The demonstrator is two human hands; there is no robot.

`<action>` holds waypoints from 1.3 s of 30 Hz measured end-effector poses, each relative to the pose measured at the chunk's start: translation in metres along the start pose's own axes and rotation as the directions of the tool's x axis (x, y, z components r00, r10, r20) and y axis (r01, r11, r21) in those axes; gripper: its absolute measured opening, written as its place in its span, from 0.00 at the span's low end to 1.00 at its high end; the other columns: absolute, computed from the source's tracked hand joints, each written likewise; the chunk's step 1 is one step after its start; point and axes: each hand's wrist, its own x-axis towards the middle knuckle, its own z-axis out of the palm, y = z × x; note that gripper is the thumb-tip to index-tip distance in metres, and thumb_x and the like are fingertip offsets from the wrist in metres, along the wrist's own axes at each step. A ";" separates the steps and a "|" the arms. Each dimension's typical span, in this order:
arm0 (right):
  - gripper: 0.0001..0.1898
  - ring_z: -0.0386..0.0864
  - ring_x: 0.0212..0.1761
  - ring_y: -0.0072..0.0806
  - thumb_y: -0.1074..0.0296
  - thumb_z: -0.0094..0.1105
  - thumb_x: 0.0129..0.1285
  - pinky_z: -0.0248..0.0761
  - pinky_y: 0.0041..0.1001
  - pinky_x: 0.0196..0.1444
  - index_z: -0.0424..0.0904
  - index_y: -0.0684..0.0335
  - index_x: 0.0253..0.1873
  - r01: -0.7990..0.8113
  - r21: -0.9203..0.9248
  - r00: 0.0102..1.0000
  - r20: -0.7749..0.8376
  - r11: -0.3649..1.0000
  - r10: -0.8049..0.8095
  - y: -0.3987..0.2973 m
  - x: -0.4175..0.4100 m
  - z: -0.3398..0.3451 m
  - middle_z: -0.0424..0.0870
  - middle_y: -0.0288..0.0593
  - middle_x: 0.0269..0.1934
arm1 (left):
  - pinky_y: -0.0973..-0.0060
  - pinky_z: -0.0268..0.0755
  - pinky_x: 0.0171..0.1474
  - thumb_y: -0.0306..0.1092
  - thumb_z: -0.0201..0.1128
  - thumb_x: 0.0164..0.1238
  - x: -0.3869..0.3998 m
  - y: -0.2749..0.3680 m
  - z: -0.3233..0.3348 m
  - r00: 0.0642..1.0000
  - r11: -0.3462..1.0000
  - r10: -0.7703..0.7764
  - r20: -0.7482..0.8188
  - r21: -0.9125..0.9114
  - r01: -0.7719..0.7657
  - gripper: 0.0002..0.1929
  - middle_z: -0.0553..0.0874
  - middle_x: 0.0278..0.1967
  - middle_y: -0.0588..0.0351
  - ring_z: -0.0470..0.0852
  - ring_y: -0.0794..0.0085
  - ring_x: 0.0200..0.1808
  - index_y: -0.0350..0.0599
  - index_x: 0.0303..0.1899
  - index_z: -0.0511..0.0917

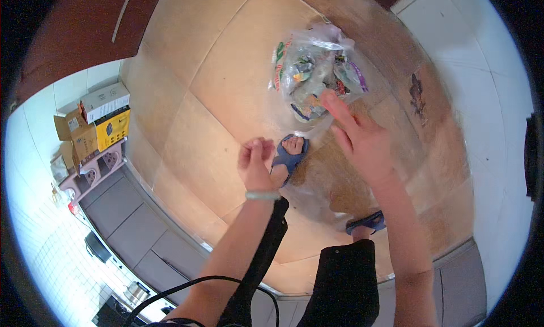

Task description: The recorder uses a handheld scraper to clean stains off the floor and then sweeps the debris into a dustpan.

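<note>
A clear plastic bag (316,76) with printed edges and mixed colourful packaging inside lies on the tiled floor in front of me. My right hand (363,144) reaches over its near side, index finger stretched out and thumb apart. The fingertips overlap the bag; whether they touch it I cannot tell. Lower and further left, my left hand (256,161) is curled with the thumb against the fingers, and nothing shows in it. A pale bangle (262,195) circles that wrist. Beside it, one blue sandal (291,155) is on a foot close to the bag's near edge.
Open cardboard (83,136) and a yellow box (113,129) rest on a pink rack (100,167) at left. Grey cabinets (131,221) run below a counter with a steel pot (136,292). A black cable (204,279) crosses my left arm. A dark mark (417,95) shows at right.
</note>
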 end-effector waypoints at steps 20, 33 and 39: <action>0.24 0.80 0.37 0.39 0.68 0.59 0.55 0.73 0.37 0.37 0.70 0.56 0.60 0.169 -0.045 0.942 0.300 0.985 -0.148 -0.019 0.078 0.059 0.80 0.44 0.37 | 0.81 0.72 0.43 0.27 0.61 0.64 0.154 -0.034 0.047 0.841 0.985 -0.041 0.539 0.161 -0.056 0.13 0.82 0.37 0.59 0.78 0.80 0.38 0.37 0.50 0.77; 0.25 0.80 0.48 0.43 0.70 0.57 0.56 0.73 0.36 0.48 0.69 0.60 0.61 0.029 0.129 0.967 0.248 0.991 -0.061 -0.019 0.057 0.072 0.78 0.52 0.53 | 0.83 0.67 0.30 0.28 0.56 0.68 0.146 -0.045 0.062 0.897 0.828 0.249 0.364 0.401 -0.392 0.05 0.81 0.27 0.61 0.74 0.83 0.27 0.38 0.39 0.78; 0.28 0.80 0.37 0.46 0.72 0.59 0.55 0.74 0.38 0.39 0.68 0.57 0.63 -0.119 0.168 0.952 0.301 0.979 0.064 -0.019 0.047 0.045 0.80 0.51 0.41 | 0.80 0.70 0.34 0.28 0.57 0.67 0.162 -0.046 0.050 0.961 0.979 0.109 0.255 0.138 -0.148 0.05 0.82 0.29 0.59 0.77 0.79 0.30 0.37 0.39 0.78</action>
